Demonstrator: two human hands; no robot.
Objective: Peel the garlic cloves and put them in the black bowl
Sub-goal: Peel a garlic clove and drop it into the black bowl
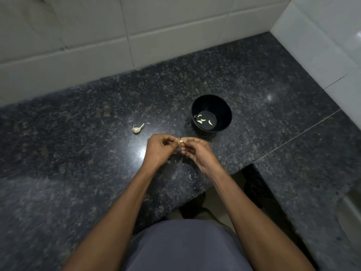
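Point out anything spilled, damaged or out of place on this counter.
Nothing damaged. Only peeling litter: bits of papery garlic skin lie loose on the counter near its front edge, below the hands. Peeled cloves sit inside the black bowl.

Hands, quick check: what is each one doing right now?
Left hand: fingers curled, pinching the garlic clove.
Right hand: fingers curled, pinching the same clove from the other side.

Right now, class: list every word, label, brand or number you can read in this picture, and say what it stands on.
None: no text shows on the bowl, the counter, the tiles, the garlic or the shirt.
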